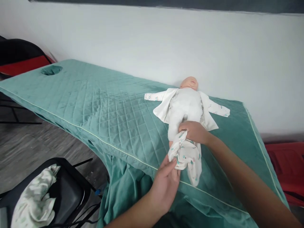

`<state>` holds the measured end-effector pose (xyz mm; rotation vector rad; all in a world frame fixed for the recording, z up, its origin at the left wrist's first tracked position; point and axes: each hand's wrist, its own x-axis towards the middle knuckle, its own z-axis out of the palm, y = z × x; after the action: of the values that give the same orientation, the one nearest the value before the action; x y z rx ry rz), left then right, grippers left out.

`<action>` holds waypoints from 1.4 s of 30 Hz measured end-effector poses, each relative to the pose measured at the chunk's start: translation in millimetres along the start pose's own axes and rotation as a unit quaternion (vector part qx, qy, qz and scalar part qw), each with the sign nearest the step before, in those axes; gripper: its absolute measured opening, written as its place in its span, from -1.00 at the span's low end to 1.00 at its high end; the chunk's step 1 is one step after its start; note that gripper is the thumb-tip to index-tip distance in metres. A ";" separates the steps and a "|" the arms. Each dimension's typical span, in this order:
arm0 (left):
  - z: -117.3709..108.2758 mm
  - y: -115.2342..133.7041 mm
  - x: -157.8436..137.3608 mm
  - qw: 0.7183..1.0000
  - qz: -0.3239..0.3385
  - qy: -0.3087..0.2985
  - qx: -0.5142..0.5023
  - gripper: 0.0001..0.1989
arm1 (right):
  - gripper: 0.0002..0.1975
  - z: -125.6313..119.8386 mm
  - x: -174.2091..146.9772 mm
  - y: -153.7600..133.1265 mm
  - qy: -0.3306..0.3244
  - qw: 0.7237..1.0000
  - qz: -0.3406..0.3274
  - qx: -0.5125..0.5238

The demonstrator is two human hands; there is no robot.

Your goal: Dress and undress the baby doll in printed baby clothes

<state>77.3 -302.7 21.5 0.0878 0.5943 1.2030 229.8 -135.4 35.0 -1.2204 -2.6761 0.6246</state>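
Note:
A baby doll (186, 103) with a white cloth body lies on its back on the green bed, head towards the wall. Its patterned white jacket (163, 103) is spread open, the sleeves out to both sides. Printed baby pants (187, 155) are bunched about the doll's feet. My left hand (167, 182) grips the lower left part of the pants, thumb on top. My right hand (196, 131) is closed on their upper edge, between the doll's legs. One foot shows partly above the cloth; the other is hidden.
The green quilted bed cover (106, 110) runs along the white wall, with a face hole (51, 70) at the far left. A black chair (68, 190) at lower left bears a patterned cloth (35, 199). Red chairs (285, 164) stand at right and far left.

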 end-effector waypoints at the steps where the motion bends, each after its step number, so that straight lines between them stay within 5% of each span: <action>1: -5.9 -4.0 -2.7 1.000 0.001 0.010 0.009 -0.68 | -0.87 1.2 0.0 1.9 -0.001 1.000 -0.017 -0.008; 5: -30.1 -6.9 -0.8 0.989 0.038 0.046 0.133 -0.74 | -0.86 3.5 -1.0 4.5 0.000 0.999 -0.027 -0.025; 11: -49.5 7.1 18.1 0.925 0.116 0.090 0.350 -0.64 | -0.84 4.2 -4.8 1.3 -0.012 0.998 -0.026 -0.060; 20: -34.2 19.0 20.6 0.949 0.079 0.035 0.302 -0.67 | -0.82 8.7 -8.7 3.6 0.029 0.999 -0.024 0.020; 25: -41.5 23.7 37.8 0.926 0.124 -0.041 0.355 -0.67 | -0.85 4.9 -11.1 8.4 0.033 0.990 -0.017 0.138; 28: -50.5 31.4 50.0 0.885 0.160 -0.074 0.432 -0.72 | -0.84 2.2 -11.7 9.5 0.030 0.983 -0.016 0.179; 32: -56.8 44.9 67.1 0.798 0.228 -0.045 0.556 -0.84 | -0.83 -0.6 -12.3 7.4 0.021 0.978 -0.006 0.207; 36: -54.0 57.5 89.2 0.737 0.288 -0.007 0.612 -0.85 | -0.77 -2.1 -13.4 2.6 0.016 0.966 0.050 0.253; 42: -46.5 75.6 127.3 0.655 0.350 -0.029 0.669 -0.80 | -0.72 -1.4 -14.1 3.6 0.020 0.959 0.104 0.262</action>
<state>19.8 -171.8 -38.8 1.7606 1.3723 1.2045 242.0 -143.4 35.5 -1.3297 -2.1473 1.2243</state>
